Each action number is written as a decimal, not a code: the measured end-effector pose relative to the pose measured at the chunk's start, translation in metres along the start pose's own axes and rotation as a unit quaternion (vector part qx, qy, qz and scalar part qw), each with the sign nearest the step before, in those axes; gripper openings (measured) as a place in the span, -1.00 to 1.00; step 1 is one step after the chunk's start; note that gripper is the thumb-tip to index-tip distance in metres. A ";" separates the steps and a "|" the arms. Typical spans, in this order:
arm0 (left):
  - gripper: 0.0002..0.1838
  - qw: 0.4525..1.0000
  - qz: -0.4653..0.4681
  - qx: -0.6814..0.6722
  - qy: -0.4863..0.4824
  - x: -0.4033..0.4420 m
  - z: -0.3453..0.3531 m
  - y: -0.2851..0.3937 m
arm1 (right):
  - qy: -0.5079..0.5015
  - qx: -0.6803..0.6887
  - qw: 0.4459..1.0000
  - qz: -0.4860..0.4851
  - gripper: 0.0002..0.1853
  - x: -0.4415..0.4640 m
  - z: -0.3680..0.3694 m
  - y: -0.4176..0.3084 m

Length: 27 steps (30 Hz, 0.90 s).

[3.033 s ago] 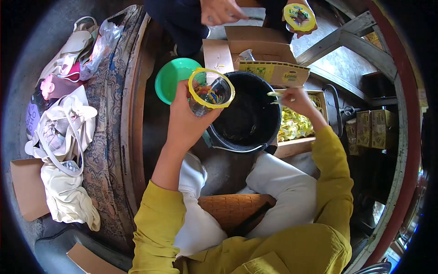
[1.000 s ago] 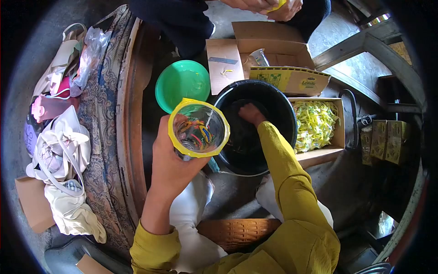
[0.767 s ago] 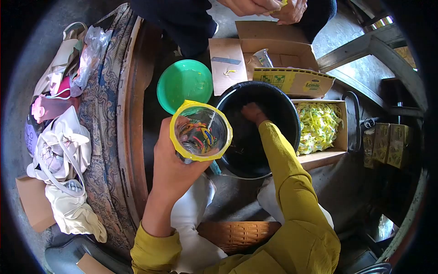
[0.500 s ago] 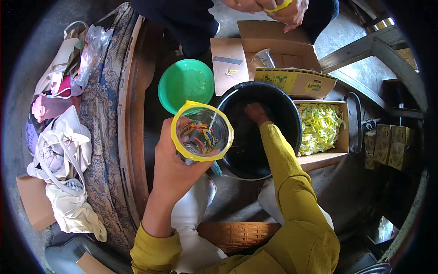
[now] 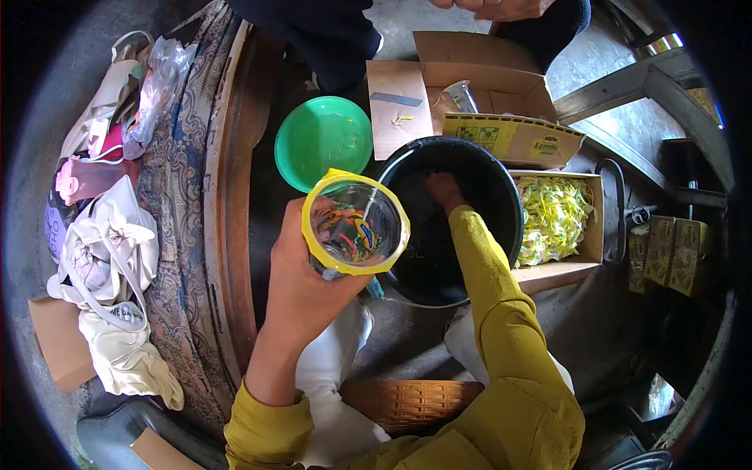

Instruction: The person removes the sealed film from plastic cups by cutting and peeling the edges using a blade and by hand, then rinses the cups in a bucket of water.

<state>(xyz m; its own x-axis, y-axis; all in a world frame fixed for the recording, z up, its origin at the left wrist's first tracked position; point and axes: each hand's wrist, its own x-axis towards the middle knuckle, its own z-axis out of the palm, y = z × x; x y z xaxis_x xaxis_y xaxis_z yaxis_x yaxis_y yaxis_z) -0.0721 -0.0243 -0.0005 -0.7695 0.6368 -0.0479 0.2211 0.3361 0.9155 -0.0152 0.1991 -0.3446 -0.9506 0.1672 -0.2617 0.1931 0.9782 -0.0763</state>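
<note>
A clear cup (image 5: 356, 225) with a yellow ring around its rim is wrapped by the fingers of my left hand (image 5: 301, 290). Small coloured pieces show through it. To its right stands a black bucket (image 5: 501, 235), and my right hand (image 5: 444, 190) reaches down inside it. The fingers of that hand are lost in the dark of the bucket. A green bowl (image 5: 323, 145) sits behind the cup. Right of the bucket, a cardboard box (image 5: 568, 274) holds a heap of yellow plastic strips (image 5: 552, 219).
An open carton (image 5: 513, 90) with a clear cup inside stands behind the bucket, a metal ruler (image 5: 395, 99) on its flap. Another person's hands (image 5: 509, 8) are at the top edge. White bags (image 5: 102, 243) lie at left; small boxes (image 5: 674, 251) stand at right.
My right hand has gone from holding a yellowish strip beside the bucket to reaching inside it. My left hand keeps the cup, now slightly lower. The ruler has come to lie on the flap.
</note>
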 end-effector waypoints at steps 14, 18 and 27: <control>-0.37 1.000 -0.007 0.009 -0.022 0.000 -0.001 -0.001 | -0.046 0.001 0.999 0.027 -0.81 0.003 0.021 0.007; -0.38 1.000 0.011 0.007 -0.018 0.001 0.000 -0.001 | -0.036 0.005 0.999 0.021 -0.80 -0.002 0.009 0.007; -0.38 1.000 0.011 0.003 -0.021 0.001 0.000 0.001 | -0.027 0.009 0.999 0.020 -0.79 -0.008 -0.003 0.003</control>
<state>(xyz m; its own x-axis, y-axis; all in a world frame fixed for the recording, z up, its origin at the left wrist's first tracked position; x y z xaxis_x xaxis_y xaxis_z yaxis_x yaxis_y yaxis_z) -0.0724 -0.0237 0.0003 -0.7385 0.6727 -0.0446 0.2416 0.3258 0.9141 -0.0079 0.2007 -0.3398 -0.9276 0.1979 -0.3170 0.2346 0.9686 -0.0819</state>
